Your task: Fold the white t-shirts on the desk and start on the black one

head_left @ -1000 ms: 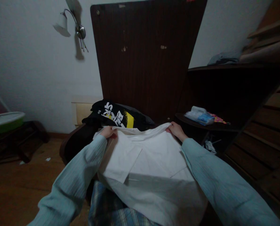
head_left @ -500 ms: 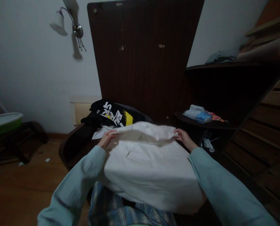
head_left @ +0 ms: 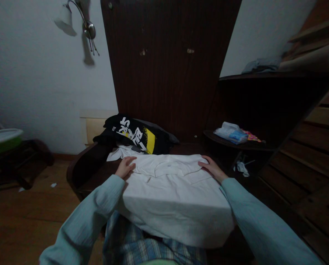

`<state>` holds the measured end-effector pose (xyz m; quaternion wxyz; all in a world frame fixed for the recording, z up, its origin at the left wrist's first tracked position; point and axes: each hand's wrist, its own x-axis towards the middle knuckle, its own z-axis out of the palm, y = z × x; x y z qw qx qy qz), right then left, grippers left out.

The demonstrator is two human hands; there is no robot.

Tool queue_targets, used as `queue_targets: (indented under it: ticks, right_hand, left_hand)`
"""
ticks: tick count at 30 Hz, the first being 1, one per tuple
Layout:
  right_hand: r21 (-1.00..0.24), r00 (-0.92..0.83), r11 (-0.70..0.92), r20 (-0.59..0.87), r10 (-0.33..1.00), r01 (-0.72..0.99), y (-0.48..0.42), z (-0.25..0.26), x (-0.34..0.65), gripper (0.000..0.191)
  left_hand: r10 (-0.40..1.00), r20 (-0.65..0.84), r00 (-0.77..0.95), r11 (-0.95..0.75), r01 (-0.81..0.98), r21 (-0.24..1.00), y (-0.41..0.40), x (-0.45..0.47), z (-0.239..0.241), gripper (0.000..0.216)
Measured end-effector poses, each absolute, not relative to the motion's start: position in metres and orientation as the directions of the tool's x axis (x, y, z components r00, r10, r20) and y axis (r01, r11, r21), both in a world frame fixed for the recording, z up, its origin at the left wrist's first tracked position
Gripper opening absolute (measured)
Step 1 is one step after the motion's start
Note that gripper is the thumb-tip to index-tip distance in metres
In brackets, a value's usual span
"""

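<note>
A white collared shirt (head_left: 175, 195) lies folded, collar up, on a dark wooden table (head_left: 78, 173) in front of me. My left hand (head_left: 125, 166) rests flat on the shirt's far left shoulder with its fingers stretched out. My right hand (head_left: 212, 168) lies flat on the far right shoulder, fingers also extended. Both arms wear pale blue sleeves. A plaid cloth (head_left: 131, 246) shows under the shirt's near edge.
A black garment with white and yellow print (head_left: 136, 134) is heaped beyond the shirt. A dark upright panel (head_left: 167, 66) stands behind. Packets (head_left: 232, 133) lie on a dark shelf to the right. A green basin (head_left: 2, 138) sits far left above the wooden floor.
The shirt was lifted by its far edge, turned over toward me, and laid down collar up. Both hands went from gripping the cloth to lying flat on its shoulders.
</note>
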<state>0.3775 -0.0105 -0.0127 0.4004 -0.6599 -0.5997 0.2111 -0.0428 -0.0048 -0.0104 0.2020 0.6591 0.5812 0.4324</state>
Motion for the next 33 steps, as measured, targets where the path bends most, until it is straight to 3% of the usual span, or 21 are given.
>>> queue_targets:
  ticks: [3,5,7,10,17,25,29,33]
  right_hand:
    - [-0.475,0.072,0.146,0.41,0.909,0.868,-0.024,-0.012,0.372,0.045]
    - [-0.285,-0.131,0.296,0.481,0.867,0.912,-0.033,-0.015,0.364,0.042]
    - [-0.206,-0.277,0.408,0.467,0.839,0.889,-0.039,-0.02,0.354,0.04]
    - [-0.229,-0.296,0.422,0.433,0.851,0.877,-0.042,-0.029,0.343,0.036]
    - [-0.207,-0.27,0.392,0.447,0.853,0.896,-0.043,-0.024,0.335,0.027]
    - [-0.338,-0.076,0.435,0.711,0.699,0.835,-0.054,-0.022,0.342,0.027]
    - [-0.375,-0.128,0.455,0.641,0.757,0.808,-0.059,-0.02,0.344,0.031]
    - [-0.456,-0.021,0.351,0.586,0.81,0.818,-0.058,-0.019,0.345,0.033]
  left_hand:
    - [0.884,0.468,-0.012,-0.281,0.785,0.552,-0.011,-0.039,-0.003,0.037]
    - [0.879,0.454,0.149,-0.37,0.814,0.448,-0.02,-0.031,0.001,0.042]
    - [0.851,0.394,0.348,-0.495,0.782,0.379,-0.028,-0.021,0.001,0.047]
    - [0.806,0.368,0.464,-0.58,0.746,0.329,-0.036,-0.008,-0.007,0.046]
    - [0.817,0.42,0.395,-0.553,0.742,0.379,-0.037,-0.003,-0.017,0.024]
    - [0.793,0.551,0.261,-0.518,0.766,0.382,-0.047,-0.006,-0.009,0.032]
    - [0.791,0.506,0.343,-0.555,0.75,0.359,-0.052,-0.006,-0.008,0.036]
    - [0.845,0.436,0.308,-0.477,0.804,0.357,-0.052,-0.005,-0.007,0.039]
